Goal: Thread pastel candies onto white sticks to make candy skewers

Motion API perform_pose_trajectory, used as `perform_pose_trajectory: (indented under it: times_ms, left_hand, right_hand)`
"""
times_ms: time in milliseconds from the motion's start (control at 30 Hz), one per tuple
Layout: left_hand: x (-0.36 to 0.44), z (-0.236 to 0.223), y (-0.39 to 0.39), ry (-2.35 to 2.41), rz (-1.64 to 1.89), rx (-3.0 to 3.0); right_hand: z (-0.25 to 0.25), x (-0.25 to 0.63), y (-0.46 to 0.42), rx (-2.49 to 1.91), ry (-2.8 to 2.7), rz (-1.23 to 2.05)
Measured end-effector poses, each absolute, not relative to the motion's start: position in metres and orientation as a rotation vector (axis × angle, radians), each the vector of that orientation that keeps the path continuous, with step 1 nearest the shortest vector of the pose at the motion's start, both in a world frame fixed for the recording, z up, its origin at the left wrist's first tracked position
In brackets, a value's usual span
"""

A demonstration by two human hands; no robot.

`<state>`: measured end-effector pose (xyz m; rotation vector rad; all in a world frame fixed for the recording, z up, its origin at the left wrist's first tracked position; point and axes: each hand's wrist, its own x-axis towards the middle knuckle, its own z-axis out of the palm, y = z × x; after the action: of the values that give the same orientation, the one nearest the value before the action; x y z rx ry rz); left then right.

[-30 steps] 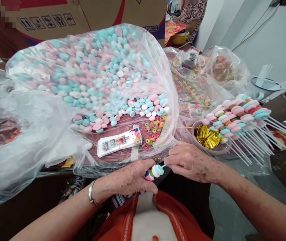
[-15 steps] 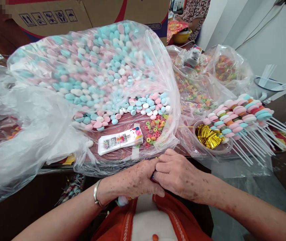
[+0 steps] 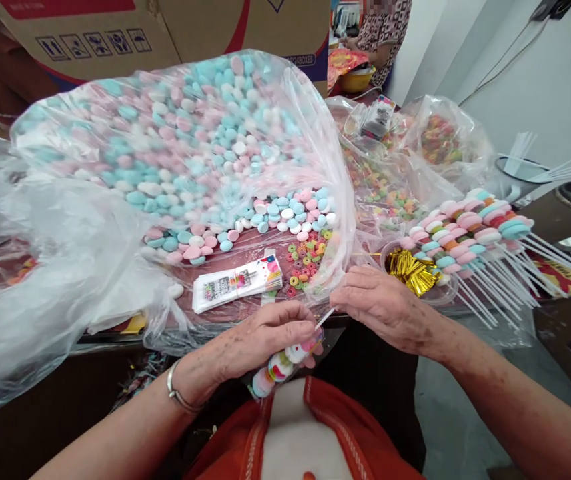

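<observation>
My left hand (image 3: 280, 337) is closed round a marshmallow skewer (image 3: 279, 368), which has pink, white and blue marshmallows with colourful pieces between them in a clear printed wrapper. Its white stick (image 3: 324, 319) slants up to my right hand (image 3: 383, 310), whose fingers are pinched at the stick's end. A stack of printed bags (image 3: 235, 283) lies on the table beyond my left hand. Close to my right hand, gold twist ties (image 3: 412, 272) sit in a round clear tub (image 3: 448, 293).
A big clear bag of marshmallows (image 3: 175, 133) covers much of the table, with loose gummy rings (image 3: 310, 260) at its mouth. Unwrapped marshmallow skewers (image 3: 465, 233) are piled at right. Behind stand a cardboard box (image 3: 205, 27) and another person (image 3: 385, 33).
My hands were together over the skewer, mostly hiding it. My right hand has moved up and right, and the wrapped marshmallows and stick now show.
</observation>
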<state>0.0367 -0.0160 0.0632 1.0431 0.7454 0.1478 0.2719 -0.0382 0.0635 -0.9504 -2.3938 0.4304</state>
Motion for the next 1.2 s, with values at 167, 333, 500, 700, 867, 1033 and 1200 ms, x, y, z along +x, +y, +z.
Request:
perform_pose_trajectory:
  times_ms: [167, 333, 500, 700, 867, 1033, 1200]
  left_hand:
    - [0.032, 0.052, -0.026, 0.857, 0.191, 1.098]
    - [0.035, 0.049, -0.036, 0.952, 0.365, 1.360]
    - [0.036, 0.057, -0.037, 1.048, 0.501, 1.455]
    - [0.047, 0.069, -0.030, 1.132, 0.772, 1.587]
    - [0.049, 0.064, -0.024, 1.089, 0.784, 1.421]
    - [0.039, 0.056, -0.023, 0.908, 0.628, 1.072]
    - [0.035, 0.053, -0.017, 0.828, 0.514, 0.814]
  right_hand:
    - [0.064, 0.272, -0.035, -0.954, -2.425, 0.444]
    - [0.056, 0.255, -0.040, -0.927, -2.481, 0.536]
    - [0.049, 0.241, -0.045, -0.991, -2.150, 0.677]
    - [0.047, 0.216, -0.055, -1.189, -1.469, 1.239]
    - [0.042, 0.204, -0.054, -1.192, -1.317, 1.249]
    - [0.040, 0.205, -0.052, -1.174, -1.375, 1.126]
    - [0.032, 0.207, -0.048, -1.000, -1.338, 1.340]
